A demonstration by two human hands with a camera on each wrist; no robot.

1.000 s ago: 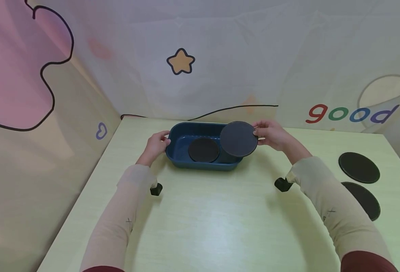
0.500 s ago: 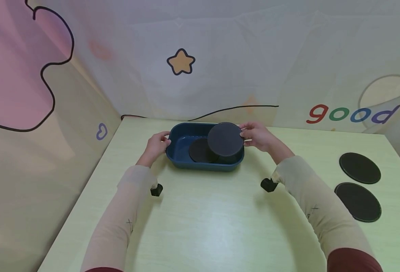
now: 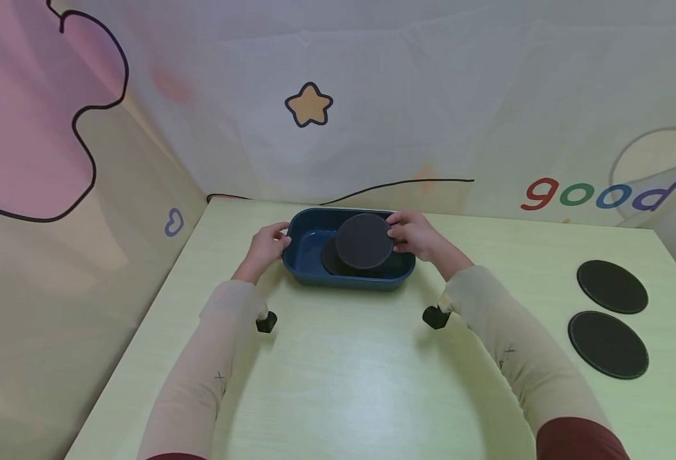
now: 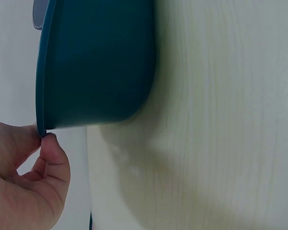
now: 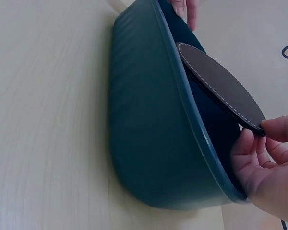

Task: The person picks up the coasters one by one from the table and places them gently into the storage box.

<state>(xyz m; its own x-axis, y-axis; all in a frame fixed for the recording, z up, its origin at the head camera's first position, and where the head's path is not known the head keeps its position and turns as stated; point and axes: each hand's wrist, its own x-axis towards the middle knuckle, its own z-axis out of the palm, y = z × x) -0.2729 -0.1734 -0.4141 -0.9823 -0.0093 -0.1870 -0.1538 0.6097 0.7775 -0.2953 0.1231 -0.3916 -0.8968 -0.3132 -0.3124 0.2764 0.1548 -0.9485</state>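
A dark blue rectangular basin (image 3: 309, 271) with rounded corners stands near the back of the table. My left hand (image 3: 265, 248) pinches its left rim between thumb and fingers, seen close up in the left wrist view. With my right hand (image 3: 421, 237) I pinch the right edge of a round black coaster (image 3: 364, 241), held over the basin's opening. White stitching runs around this coaster (image 5: 221, 86) in the right wrist view, where it tilts with its far edge by the rim. A second black coaster (image 3: 330, 257) lies in the basin, partly hidden beneath the held one.
Two more round black coasters, one farther back (image 3: 612, 287) and one nearer (image 3: 608, 345), lie flat on the pale wooden table (image 3: 338, 383) at the right. A printed cloth backdrop (image 3: 372, 115) rises directly behind the basin and along the left side.
My right hand has carried the held coaster leftward, from the basin's right end to over its middle, covering more of the coaster inside. My left hand stays on the rim.
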